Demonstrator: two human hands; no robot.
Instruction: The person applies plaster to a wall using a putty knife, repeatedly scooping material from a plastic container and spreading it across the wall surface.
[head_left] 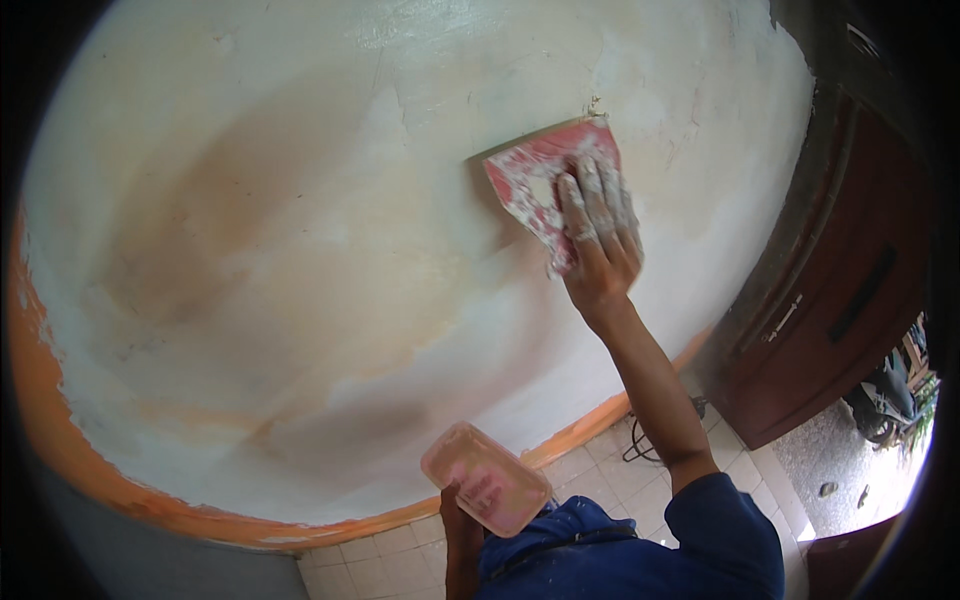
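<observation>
With my right arm stretched up, my right hand [603, 225] presses a red putty spreader [515, 178] smeared with white paste to the wall. The fingers lie along the spreader's face and are coated in white; the thumb is mostly hidden. The spreader's wide edge meets the pale, patchy wall [300, 200]. Low down near my body, my left hand [456, 515] grips the near left side of a pinkish rectangular plastic tray [440, 462]. Most of that hand's fingers are hidden by the tray.
An orange band [130, 494] runs along the wall's bottom and left edge. White floor tiles [385, 560] lie below, with a dark cable [640, 445] near the wall. A dark red-brown door [800, 300] stands at right, beside an opening where a motorbike [882, 402] shows outside.
</observation>
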